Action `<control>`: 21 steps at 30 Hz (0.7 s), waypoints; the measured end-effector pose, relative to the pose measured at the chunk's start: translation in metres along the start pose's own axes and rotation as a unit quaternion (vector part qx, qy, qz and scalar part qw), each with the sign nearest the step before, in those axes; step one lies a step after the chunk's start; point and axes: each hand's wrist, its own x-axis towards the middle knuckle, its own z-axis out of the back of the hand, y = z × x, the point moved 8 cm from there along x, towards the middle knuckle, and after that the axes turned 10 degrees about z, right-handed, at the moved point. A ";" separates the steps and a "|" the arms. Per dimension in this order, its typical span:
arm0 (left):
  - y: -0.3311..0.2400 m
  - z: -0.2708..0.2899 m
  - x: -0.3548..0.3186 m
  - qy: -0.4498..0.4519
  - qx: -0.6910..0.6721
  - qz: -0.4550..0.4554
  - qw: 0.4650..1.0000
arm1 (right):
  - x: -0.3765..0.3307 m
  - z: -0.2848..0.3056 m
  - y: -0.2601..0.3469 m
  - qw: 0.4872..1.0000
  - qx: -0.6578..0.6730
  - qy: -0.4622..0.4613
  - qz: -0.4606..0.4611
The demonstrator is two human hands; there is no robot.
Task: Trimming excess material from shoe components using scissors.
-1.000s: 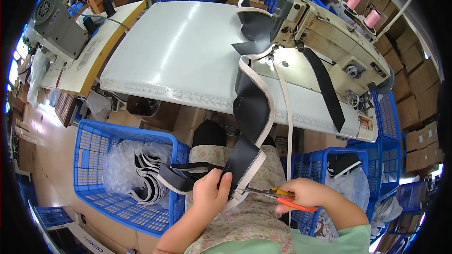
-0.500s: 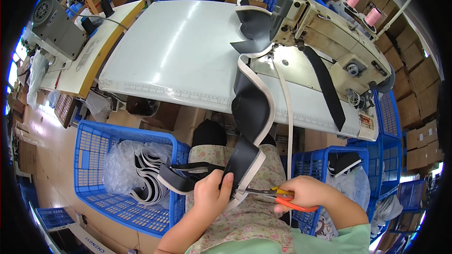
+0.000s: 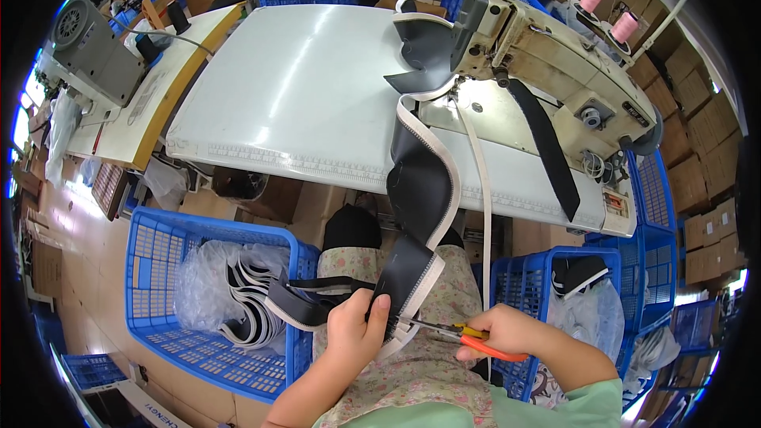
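1. Left hand (image 3: 357, 329): grip clenched on the lower end of the black strip (image 3: 422, 186), thumb uppermost, above the lap.
2. Right hand (image 3: 503, 333): grip wrapped around the handles of the snips (image 3: 476, 341). Blades point leftward at the pale toothed edging (image 3: 428, 281), just beside the left fingers. Whether the blades have bitten into material: cannot tell.
3. Strip position: runs in twists from the left hand over the front edge of the tabletop (image 3: 277, 95) up to the sewing machine (image 3: 571, 71). A further black length (image 3: 300, 309) lies between the left hand and the blue basket (image 3: 214, 361); whether it joins the held strip is hidden by the fingers.
4. Risk, judged: nicked fingertip. Cause: blade tips so near the left grip; a small slip would suffice.
5. Risk, judged: cut straying into the black material or the teeth. Cause: held end is bunched and partly covered by the hand.
6. Risk, judged: a tug carried up to the machine, dragging the work there askew. Cause: one length links hand and machine.
7. Risk, judged: snagging the narrow white tape (image 3: 486, 214). Cause: it hangs close by the right hand.
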 end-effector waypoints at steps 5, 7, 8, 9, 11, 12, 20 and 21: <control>0.004 0.007 0.000 -0.016 -0.018 0.035 0.999 | -0.012 0.019 0.006 0.993 -0.111 0.041 0.013; 0.009 0.010 -0.003 -0.010 -0.029 0.041 0.999 | -0.024 0.047 0.014 0.999 -0.049 0.016 0.001; 0.012 0.011 -0.005 -0.002 -0.036 0.051 0.998 | -0.025 0.065 0.016 0.998 -0.051 -0.010 -0.048; 0.013 0.013 -0.010 0.009 -0.030 0.054 0.998 | -0.018 0.083 0.022 0.994 -0.051 -0.096 -0.006; 0.013 0.021 -0.018 0.019 -0.027 0.060 0.998 | 0.003 0.113 0.033 0.966 -0.034 -0.254 0.039; 0.015 0.023 -0.024 0.025 -0.021 0.072 0.997 | 0.018 0.125 0.040 0.945 -0.016 -0.323 0.045; 0.018 0.041 -0.042 -0.013 -0.009 0.076 0.997 | 0.161 0.202 0.073 0.885 -0.069 -0.448 0.109; 0.030 0.042 -0.046 -0.018 -0.041 0.108 0.993 | 0.179 0.202 0.071 0.898 -0.024 -0.424 0.116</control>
